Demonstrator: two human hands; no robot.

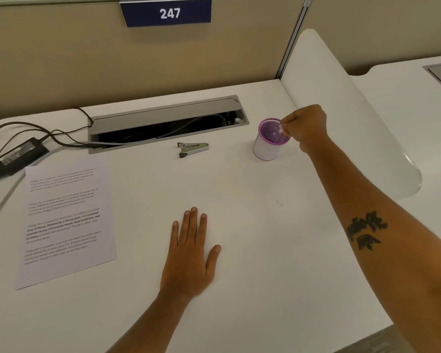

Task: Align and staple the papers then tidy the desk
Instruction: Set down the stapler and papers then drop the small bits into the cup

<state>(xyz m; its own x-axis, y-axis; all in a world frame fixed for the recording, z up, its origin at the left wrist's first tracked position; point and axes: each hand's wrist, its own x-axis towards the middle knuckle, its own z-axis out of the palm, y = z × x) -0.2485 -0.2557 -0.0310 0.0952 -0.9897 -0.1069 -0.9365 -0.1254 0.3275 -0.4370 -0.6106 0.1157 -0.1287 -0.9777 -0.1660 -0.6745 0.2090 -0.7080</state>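
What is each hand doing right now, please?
Left hand: open, flat on the desk, holding nothing.
Right hand: pinching something small over the purple cup.

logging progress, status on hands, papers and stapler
Left hand flat on desk, empty. Right hand pinching something small over cup. Papers stacked at left, stapler open. Nothing in the way.

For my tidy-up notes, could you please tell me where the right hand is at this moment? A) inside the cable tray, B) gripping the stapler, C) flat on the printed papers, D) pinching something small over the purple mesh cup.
D: the right hand pinches a small pale item at the rim of the purple mesh cup; the stapler lies untouched.
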